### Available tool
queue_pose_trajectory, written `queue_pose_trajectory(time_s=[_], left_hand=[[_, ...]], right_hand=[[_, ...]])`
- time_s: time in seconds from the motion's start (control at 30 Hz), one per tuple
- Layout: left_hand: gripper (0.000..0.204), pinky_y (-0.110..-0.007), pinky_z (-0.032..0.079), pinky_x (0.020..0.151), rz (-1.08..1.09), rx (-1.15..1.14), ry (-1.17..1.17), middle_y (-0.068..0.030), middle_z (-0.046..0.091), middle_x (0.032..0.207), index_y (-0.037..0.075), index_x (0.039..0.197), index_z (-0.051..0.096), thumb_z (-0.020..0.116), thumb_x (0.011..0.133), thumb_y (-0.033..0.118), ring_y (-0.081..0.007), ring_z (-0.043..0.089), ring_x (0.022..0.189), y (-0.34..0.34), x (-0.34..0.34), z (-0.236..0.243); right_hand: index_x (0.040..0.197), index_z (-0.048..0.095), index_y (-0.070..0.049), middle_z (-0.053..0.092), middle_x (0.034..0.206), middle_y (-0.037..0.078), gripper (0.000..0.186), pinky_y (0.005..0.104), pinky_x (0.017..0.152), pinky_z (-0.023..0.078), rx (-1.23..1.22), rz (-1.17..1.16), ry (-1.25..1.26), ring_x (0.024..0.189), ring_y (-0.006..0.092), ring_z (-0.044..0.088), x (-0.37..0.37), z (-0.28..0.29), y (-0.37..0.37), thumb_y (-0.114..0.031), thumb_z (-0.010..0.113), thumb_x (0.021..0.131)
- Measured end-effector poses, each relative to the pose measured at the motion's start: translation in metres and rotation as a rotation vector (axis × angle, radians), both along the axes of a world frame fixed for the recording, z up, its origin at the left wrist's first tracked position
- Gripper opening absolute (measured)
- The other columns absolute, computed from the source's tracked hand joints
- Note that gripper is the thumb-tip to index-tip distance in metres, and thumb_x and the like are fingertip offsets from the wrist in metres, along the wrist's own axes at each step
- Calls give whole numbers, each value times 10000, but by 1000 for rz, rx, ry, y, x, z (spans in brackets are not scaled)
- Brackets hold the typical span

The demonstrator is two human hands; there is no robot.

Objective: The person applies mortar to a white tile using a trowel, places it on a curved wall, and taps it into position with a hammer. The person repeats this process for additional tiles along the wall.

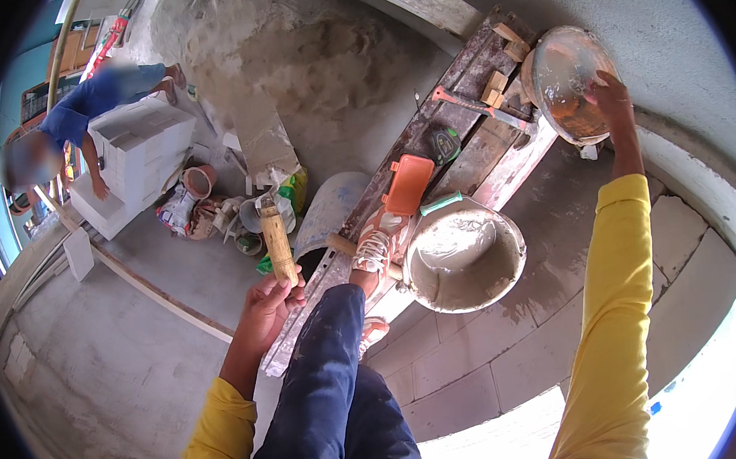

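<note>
The left hand's (pixel 273 311) fingers were closed on the end of one trowel's (pixel 279 246) wooden handle, its gray blade pointing away from the body. The right hand's (pixel 609 100) fingers lay at the right side of one tilted basin (pixel 532 80); whether they clamped its rim, I could not tell. Between the hands stood one mortar bucket (pixel 507 258), and one shoe (pixel 374 250) came between it and the trowel. The table (pixel 468 159) carried one orange box (pixel 409 184), one tape measure (pixel 446 145) and one hammer (pixel 463 103). Farther off, one co-worker (pixel 70 118) bent over stacked white blocks (pixel 144 134).
</note>
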State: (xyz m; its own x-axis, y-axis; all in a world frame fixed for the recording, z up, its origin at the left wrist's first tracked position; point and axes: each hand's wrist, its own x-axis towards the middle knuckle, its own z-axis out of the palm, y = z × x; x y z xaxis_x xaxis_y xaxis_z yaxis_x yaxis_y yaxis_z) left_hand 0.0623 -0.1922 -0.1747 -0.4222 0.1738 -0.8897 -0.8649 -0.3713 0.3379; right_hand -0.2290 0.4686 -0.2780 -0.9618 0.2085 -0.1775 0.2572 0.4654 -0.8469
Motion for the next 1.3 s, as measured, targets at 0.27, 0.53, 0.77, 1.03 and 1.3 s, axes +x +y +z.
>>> queue_pose_trajectory(time_s=[0.27, 0.53, 0.77, 1.03, 1.3], left_hand=[[381, -348, 582, 906, -98, 54, 30, -45, 709, 1095, 29, 1331, 704, 728, 1060, 296, -139, 673, 948, 30, 55, 54], [339, -294, 585, 861, -358, 121, 86, -9, 699, 990, 13, 1165, 750, 744, 1052, 332, -98, 670, 900, 67, 154, 132], [368, -273, 558, 766, -664, 256, 236, 11, 644, 832, 6, 1061, 769, 715, 1068, 370, -109, 652, 788, 99, 266, 209], [499, -337, 571, 768, -1083, 60, 673, -126, 776, 949, 5, 1184, 729, 767, 998, 467, -208, 723, 807, 40, 340, 211], [607, -540, 501, 1072, -1291, -620, 433, -186, 694, 1290, 85, 1404, 647, 789, 943, 453, -435, 581, 1322, -86, 397, 174]], right_hand=[[1333, 740, -37, 748, 1306, 85, 470, 305, 936, 507, -267, -81, -149, 1095, 167, 684, 166, 193, -102, -428, 649, 1089], [1449, 620, 40, 727, 1317, 178, 662, 451, 1154, 463, -34, -244, -411, 1283, 299, 669, 421, 244, -249, -509, 646, 1081], [1419, 595, 46, 692, 1324, 178, 627, 441, 1116, 471, -738, -250, -425, 1275, 268, 636, 597, 321, -391, -481, 654, 1083], [1143, 590, -42, 711, 1102, 117, 268, 355, 860, 562, -860, -648, -533, 1029, 195, 679, 712, 324, -429, -231, 743, 1032], [1038, 581, -43, 578, 727, 3, 361, 267, 515, 461, -427, -570, -810, 568, 97, 576, 774, 268, -466, -349, 771, 1019]])
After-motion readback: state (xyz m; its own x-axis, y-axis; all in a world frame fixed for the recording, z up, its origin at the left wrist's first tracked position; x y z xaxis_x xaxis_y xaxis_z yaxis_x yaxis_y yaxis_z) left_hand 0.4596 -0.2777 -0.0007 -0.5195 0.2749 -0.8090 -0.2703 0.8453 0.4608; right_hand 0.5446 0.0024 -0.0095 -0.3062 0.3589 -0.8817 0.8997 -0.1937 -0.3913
